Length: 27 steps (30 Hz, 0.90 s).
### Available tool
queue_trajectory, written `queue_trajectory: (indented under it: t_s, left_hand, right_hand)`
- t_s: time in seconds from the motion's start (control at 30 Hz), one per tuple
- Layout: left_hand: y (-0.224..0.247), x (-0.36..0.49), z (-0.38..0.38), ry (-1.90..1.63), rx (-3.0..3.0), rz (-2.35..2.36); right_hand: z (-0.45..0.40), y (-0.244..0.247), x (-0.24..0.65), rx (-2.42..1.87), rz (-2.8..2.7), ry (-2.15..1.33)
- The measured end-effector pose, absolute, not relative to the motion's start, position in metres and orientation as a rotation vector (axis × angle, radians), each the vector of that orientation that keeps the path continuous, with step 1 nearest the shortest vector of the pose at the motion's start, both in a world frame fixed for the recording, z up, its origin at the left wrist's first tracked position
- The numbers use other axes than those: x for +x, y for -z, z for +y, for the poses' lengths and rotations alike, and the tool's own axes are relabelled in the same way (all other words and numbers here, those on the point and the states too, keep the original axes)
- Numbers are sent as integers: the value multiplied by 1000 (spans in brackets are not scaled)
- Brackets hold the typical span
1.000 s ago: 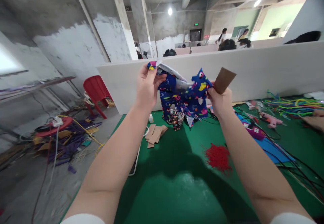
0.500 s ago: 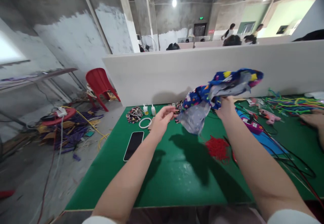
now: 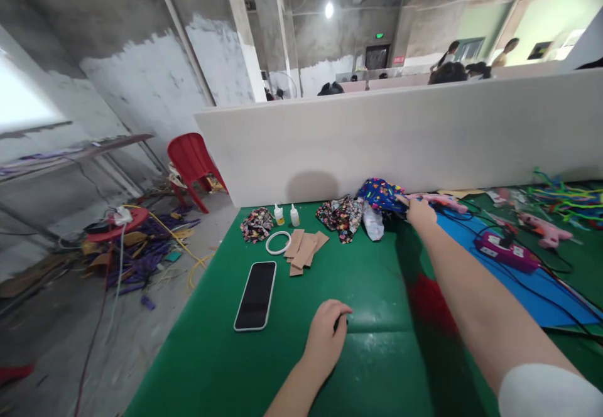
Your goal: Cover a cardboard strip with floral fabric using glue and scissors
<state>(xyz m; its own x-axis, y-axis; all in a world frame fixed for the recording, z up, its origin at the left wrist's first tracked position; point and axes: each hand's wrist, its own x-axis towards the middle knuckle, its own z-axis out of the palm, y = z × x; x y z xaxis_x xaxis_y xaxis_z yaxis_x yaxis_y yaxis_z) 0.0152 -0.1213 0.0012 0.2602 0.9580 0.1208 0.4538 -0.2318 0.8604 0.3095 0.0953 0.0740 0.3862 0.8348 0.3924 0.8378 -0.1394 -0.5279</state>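
My right hand reaches to the back of the green table and touches the right side of a bunched blue patterned cloth; its fingers are pinched on the fabric. Pale lining of that cloth hangs down beside a dark floral cloth. Low over the front middle of the table is my left hand, fingers curled, thumb and forefinger a little apart, nothing held. Red threads lie under my right forearm, partly in shadow.
A phone, cardboard strips, a white ring, two small bottles and another floral cloth lie left. A purple box, cables and a pink glue gun are right, before a white partition.
The blue cloth has gone from the air down to the table's back, with my right hand. My left hand has left it and moved down towards the front.
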Motion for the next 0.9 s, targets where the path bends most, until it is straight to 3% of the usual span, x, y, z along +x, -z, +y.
queue_trajectory:
  t_s: [0.2, 0.33, 0.53, 0.9]
  left_hand:
    - [-2, 18, -120, -902, 1763, 1277]
    - [-2, 19, -123, -865, 1794, 1231]
    - [3, 15, -125, -898, 1779, 1238]
    - [1, 13, -124, -949, 1755, 1245]
  right_hand:
    - [111, -79, 270, -1893, -1467, 62]
    - [128, -52, 208, -1812, -1732, -154]
    - [138, -13, 170, -1860, -1688, -448]
    - [147, -117, 196, -1402, -1274, -645]
